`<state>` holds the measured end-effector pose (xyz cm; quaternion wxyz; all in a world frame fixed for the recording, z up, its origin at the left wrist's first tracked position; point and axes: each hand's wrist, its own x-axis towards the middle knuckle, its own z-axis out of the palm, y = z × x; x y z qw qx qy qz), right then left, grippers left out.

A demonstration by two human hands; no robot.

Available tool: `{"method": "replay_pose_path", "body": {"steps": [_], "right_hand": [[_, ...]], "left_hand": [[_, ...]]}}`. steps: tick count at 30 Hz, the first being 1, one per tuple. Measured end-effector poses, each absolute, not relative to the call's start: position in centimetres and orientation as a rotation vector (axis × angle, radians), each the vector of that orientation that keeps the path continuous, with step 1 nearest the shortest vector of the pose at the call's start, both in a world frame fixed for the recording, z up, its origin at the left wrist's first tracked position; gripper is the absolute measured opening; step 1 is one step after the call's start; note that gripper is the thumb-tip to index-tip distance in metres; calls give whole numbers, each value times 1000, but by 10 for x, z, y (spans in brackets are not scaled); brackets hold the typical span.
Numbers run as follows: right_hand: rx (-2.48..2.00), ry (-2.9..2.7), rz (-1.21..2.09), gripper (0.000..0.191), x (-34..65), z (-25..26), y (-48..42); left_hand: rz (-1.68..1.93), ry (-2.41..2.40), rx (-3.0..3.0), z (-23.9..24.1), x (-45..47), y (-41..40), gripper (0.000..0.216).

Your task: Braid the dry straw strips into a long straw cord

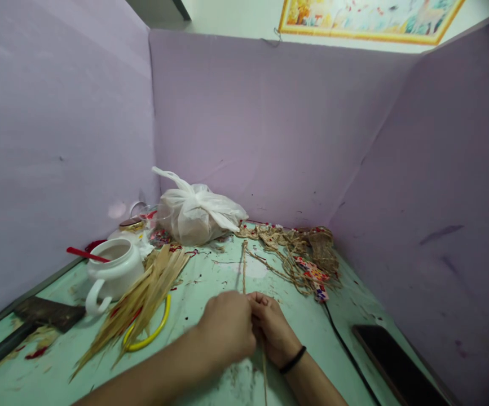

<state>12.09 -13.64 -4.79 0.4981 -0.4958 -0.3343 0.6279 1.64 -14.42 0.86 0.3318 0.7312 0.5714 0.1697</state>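
A thin tan cord runs from the far part of the green tabletop towards me and passes into my hands. My left hand is closed around it, knuckles up, with the fingertips hidden from view. Right beside it, my right hand pinches the same cord between thumb and fingers; a black band circles that wrist. Below the hands, the cord's loose end hangs down towards the table's near edge. Left of my hands lies a bundle of dry straw-coloured leaf strips, partly over a yellow curved handle.
A white pot holding a red stick stands at left, near a dark-bladed tool. Behind are a tied white plastic bag and a heap of braided cord. A dark phone lies at right. Purple walls enclose the table.
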Motion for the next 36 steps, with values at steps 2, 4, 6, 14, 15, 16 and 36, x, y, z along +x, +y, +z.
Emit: {"method": "replay_pose_path", "body": {"steps": [2, 4, 6, 14, 15, 16, 36], "right_hand": [[-1188, -840, 1557, 26, 123, -47, -136], [-1172, -872, 1578, 27, 125, -46, -136], [-1133, -898, 1588, 26, 125, -45, -136], [-1226, -1243, 1343, 14, 130, -52, -131], [-1260, -1307, 1268, 12, 132, -52, -130], [-1307, -1373, 1185, 10, 133, -52, -131], [-1606, -1439, 954, 25, 129, -38, -147]], "left_hand": [[518, 1626, 1880, 15, 5, -128, 12], [520, 1572, 1589, 14, -2, -115, 11], [461, 1374, 1289, 6, -3, -108, 11], [448, 1331, 1300, -22, 6, -106, 6], [479, 1342, 1363, -24, 6, -106, 6], [514, 1337, 1414, -25, 6, -105, 8], [548, 1197, 1234, -27, -2, -102, 8]]}}
